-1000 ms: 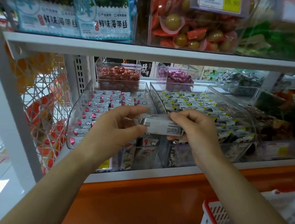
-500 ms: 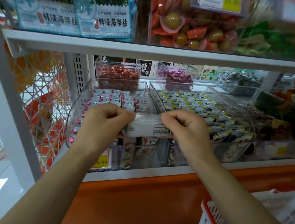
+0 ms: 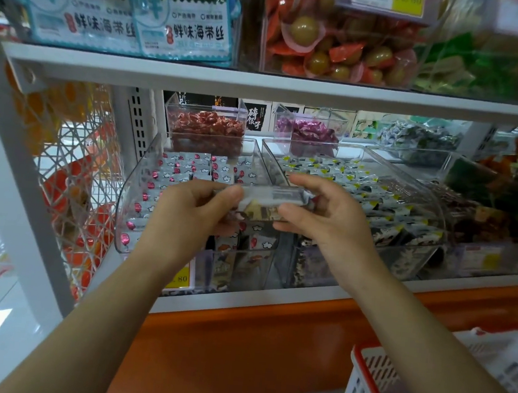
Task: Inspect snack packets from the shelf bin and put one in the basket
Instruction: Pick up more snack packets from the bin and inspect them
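While both hands, left hand [image 3: 194, 209] and right hand [image 3: 321, 217], pinch the snack packet [image 3: 269, 202] ends, it looks light, crinkly (slippery foil, probably).

1. Near the centre, the snack packet [image 3: 271, 197] is blurred and its print cannot be read. Both its ends are covered by the left hand [image 3: 193, 212] and the right hand [image 3: 327, 221], which pinch it.
2. At seven o'clock, the yellow price label [image 3: 180, 278] is half hidden behind the left wrist; only ".80" shows.
3. At five o'clock, the basket [image 3: 363, 384] is cut off by the bottom and right edges and crossed by the right forearm. What lies in it cannot be told.
4. At one o'clock, the upper price tag [image 3: 390, 1] is cut off by the top edge.
5. At three o'clock, the bin label [image 3: 477, 259] is too blurred to read.
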Demonstrator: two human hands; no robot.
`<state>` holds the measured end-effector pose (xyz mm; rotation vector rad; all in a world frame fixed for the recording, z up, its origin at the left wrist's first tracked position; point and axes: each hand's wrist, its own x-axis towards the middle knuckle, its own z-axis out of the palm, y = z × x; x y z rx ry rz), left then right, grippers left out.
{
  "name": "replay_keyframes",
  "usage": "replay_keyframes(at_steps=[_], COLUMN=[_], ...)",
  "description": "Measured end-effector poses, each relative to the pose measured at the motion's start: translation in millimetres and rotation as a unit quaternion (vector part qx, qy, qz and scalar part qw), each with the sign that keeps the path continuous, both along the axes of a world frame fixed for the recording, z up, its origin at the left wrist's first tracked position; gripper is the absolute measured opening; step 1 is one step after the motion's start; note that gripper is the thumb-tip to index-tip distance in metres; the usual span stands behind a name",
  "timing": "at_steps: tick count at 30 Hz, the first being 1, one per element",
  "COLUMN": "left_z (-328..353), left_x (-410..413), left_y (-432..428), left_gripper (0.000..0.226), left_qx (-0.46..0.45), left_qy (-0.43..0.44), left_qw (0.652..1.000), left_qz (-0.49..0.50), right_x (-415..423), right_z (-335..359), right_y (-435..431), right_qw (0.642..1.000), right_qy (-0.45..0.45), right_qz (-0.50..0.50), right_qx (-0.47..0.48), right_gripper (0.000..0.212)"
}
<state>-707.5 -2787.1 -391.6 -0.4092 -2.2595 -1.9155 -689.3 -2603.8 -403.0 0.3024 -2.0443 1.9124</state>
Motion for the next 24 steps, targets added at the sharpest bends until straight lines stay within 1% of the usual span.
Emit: replay_keyframes(at_steps=[1,3,4,6,8,10,13,15,16,18,20,24], left_z=[-2.5,-8.4,-9.9,-12.9,-18.7,-23.3,-23.6,-21.9,-21.3,-20.9,-21.1,-17.4], left_x=[-2.2,-6.8,-8.8,-13.8,-21.0,-28.4,-38.6,-48.4,-53.5,-61.7,-66.3,-68.2], left_y=[1.7,3.6,4.3,6.2,10.0,14.4,20.3,22.2,22.1,22.0,22.2,21.9], left_gripper=[0.025,0.035,0.032,0.020,0.017,0.017,0.013,0.013,0.012,0.011,0.010,0.012], left_qx=[-0.021,-0.121,-0.184,-0.290,-0.377,-0.432,-0.438,-0.429,-0.422,-0.418,-0.418,-0.400], left_qy=[0.006,0.068,0.117,0.197,0.210,0.192,0.186,0.188,0.182,0.160,0.142,0.137], left_qw=[1.000,0.989,0.974,0.936,0.902,0.881,0.880,0.883,0.887,0.892,0.895,0.902], left_qz=[0.008,0.046,0.061,0.044,0.012,0.003,0.012,0.033,0.043,0.054,0.068,0.090], right_x=[-0.3,-2.6,-3.5,-5.0,-5.8,-6.5,-7.5,-7.1,-6.5,-4.3,-2.7,-4.8], right_z=[0.6,1.3,1.2,1.3,0.5,0.5,1.0,1.7,1.8,2.0,2.4,5.1], right_y=[1.2,5.9,9.2,13.7,14.9,14.1,14.8,15.6,15.4,13.3,9.5,2.1], right_qw=[0.999,0.993,0.988,0.984,0.985,0.986,0.986,0.987,0.989,0.991,0.987,0.967], right_qy=[0.005,0.008,0.012,0.016,0.013,0.013,0.006,0.004,0.008,0.019,0.037,0.083], right_qz=[-0.034,-0.107,-0.132,-0.151,-0.146,-0.136,-0.130,-0.132,-0.133,-0.131,-0.126,-0.101], right_qx=[-0.012,-0.054,-0.074,-0.093,-0.091,-0.093,-0.108,-0.086,-0.059,0.020,0.095,0.217], right_gripper=[0.029,0.020,0.019,0.020,0.021,0.022,0.034,0.039,0.037,0.025,0.019,0.025])
